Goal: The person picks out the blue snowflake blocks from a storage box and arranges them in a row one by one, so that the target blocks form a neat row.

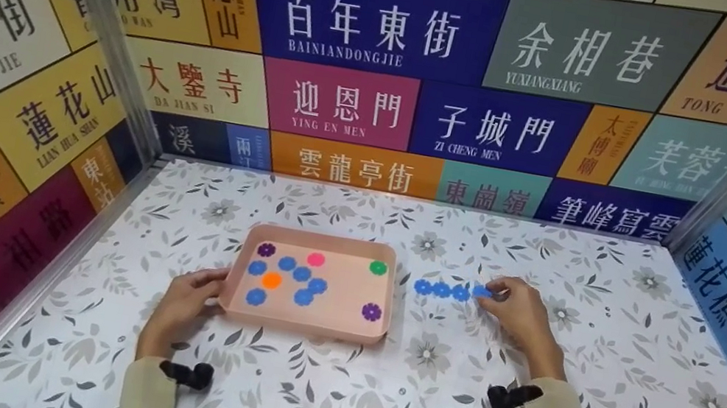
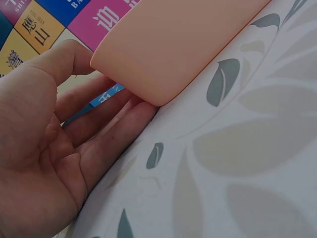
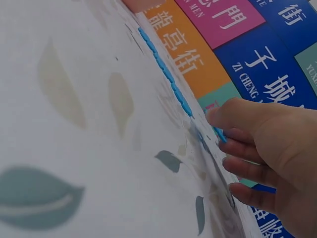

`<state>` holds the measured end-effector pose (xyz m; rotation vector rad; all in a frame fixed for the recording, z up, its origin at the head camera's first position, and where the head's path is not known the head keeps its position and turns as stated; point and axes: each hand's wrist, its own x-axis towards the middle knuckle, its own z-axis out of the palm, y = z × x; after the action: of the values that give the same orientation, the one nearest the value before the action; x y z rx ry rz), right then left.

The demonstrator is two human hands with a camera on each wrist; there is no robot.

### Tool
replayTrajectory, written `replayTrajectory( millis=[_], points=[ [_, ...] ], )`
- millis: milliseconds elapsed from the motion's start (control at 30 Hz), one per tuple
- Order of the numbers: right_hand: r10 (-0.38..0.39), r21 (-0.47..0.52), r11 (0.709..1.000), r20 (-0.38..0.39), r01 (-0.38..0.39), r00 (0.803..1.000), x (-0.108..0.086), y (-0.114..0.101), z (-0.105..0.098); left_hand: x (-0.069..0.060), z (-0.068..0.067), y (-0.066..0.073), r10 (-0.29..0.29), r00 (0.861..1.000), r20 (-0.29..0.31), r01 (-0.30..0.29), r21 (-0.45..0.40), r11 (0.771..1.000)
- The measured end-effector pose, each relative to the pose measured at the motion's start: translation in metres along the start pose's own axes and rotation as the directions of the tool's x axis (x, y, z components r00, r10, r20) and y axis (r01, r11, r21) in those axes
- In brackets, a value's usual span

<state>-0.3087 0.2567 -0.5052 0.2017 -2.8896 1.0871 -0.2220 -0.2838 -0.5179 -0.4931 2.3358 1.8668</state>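
Note:
My left hand (image 1: 185, 303) holds the left side of a shallow pink tray (image 1: 304, 327). In the left wrist view its thumb meets the tray's rim and the other fingers lie against the lower wall. Inside the tray lie several blue flower-shaped pieces (image 1: 302, 273), two purple ones (image 1: 372, 312), an orange one (image 1: 271, 280), a pink one (image 1: 316, 259) and a green one (image 1: 378, 267). Right of the tray, three blue flower pieces (image 1: 442, 290) form a row on the table. My right hand (image 1: 523, 314) pinches another blue flower piece (image 3: 220, 134) at the row's right end.
A table (image 1: 314, 397) with a grey leaf-and-flower print lies under everything. Behind it and along both sides stand panels (image 1: 373, 22) of coloured signs with Chinese characters. Metal posts (image 1: 118, 26) mark the back corners. Each wrist wears a small black camera (image 1: 514, 397).

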Motion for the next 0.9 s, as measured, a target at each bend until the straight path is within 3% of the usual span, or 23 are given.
replayTrajectory(
  millis=[367,600,900],
  points=[
    [0.025,-0.041,0.999,0.031,-0.024,0.999,0.0016,0.0011,-0.0001,-0.0008,0.0002,0.0007,0.012,1.000,0.012,-0.012,-0.026,1.000],
    [0.034,-0.026,0.999,0.041,-0.033,0.999,0.0016,0.0007,0.0015,-0.0011,0.0003,-0.0001,0.065,0.998,0.001,-0.065,-0.036,0.997],
    [0.030,-0.025,0.999,0.037,-0.029,0.999,0.0021,-0.0001,0.0034,-0.0015,-0.0009,0.0007,0.055,0.998,-0.001,-0.055,-0.015,0.998]
  ],
)
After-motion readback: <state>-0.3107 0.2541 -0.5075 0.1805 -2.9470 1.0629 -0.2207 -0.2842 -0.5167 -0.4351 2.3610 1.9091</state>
